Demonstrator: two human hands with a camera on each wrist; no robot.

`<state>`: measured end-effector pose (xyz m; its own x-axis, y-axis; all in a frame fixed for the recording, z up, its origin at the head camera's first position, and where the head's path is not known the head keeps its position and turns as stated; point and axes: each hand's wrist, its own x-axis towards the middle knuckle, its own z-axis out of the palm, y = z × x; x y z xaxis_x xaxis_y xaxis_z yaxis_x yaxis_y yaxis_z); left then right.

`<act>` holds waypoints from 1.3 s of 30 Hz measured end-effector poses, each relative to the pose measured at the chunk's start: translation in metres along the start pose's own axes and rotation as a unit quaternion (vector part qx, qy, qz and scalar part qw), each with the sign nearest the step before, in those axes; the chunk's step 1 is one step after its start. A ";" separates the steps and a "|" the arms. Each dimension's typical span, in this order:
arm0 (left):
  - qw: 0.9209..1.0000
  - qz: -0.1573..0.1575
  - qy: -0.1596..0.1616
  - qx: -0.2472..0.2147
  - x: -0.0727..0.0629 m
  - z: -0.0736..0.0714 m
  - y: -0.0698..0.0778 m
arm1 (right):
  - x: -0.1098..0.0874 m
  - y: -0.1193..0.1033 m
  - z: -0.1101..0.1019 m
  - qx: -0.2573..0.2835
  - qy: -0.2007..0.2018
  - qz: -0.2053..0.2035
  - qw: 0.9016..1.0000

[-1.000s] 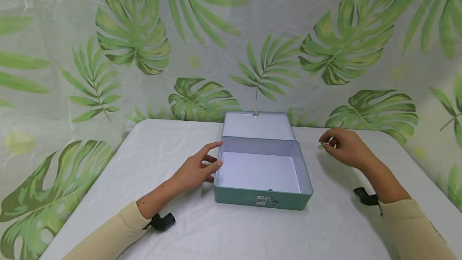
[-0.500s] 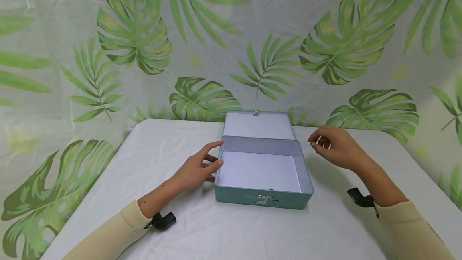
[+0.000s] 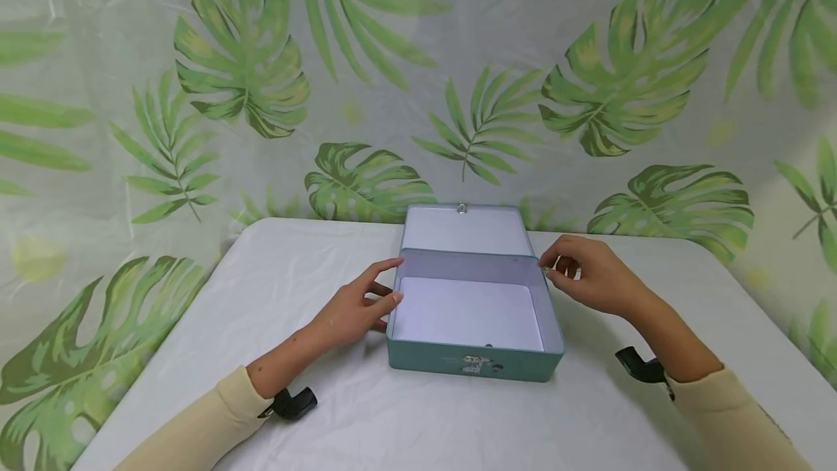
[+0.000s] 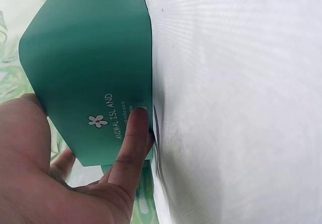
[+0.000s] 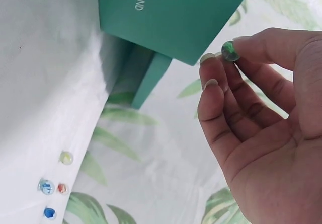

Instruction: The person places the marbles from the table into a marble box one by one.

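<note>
A green tin box [image 3: 476, 363] with a pale inside stands on the table, its hinged lid [image 3: 466, 230] tipped back behind it. At its left side my left hand [image 3: 358, 309] holds the wall, with thumb and index tips at the rim and other fingers against the outside. In the left wrist view, one fingertip presses beside the printed lettering [image 4: 113, 116]. Between thumb and fingertips my right hand [image 3: 588, 275] pinches a small green glass marble [image 5: 230, 51], level with the box's back right corner. The right fingertips overlap the rim in the head view.
Several glass marbles lie on the white cloth in the right wrist view, among them a yellow one [image 5: 66, 157], a red one [image 5: 62, 188] and a blue one [image 5: 49, 213]. A leaf-print curtain [image 3: 366, 93] hangs behind the table [image 3: 314, 420].
My right hand has moved left with the marble, from the table's right side to the box's back right corner. The left hand and the box have stayed put.
</note>
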<state>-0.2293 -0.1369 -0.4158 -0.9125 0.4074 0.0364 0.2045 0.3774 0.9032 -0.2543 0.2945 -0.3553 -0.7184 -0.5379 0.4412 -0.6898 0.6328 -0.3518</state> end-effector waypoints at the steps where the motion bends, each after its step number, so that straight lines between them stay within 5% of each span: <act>1: 1.000 0.000 0.001 -0.001 0.000 0.000 0.000 | 0.000 -0.001 0.000 0.001 0.000 -0.001 1.000; 25: 1.000 -0.002 0.003 -0.001 -0.001 -0.001 0.000 | 0.000 0.001 -0.001 -0.011 0.004 0.004 1.000; 39: 1.000 -0.004 0.003 0.001 -0.002 0.000 0.000 | -0.014 0.037 -0.013 -0.017 0.003 0.092 0.996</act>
<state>-0.2277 -0.1379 -0.4152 -0.9161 0.3997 0.0316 0.1982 0.3828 0.9023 -0.2682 0.3331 -0.3635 -0.8317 -0.4083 0.3764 -0.5433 0.7384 -0.3995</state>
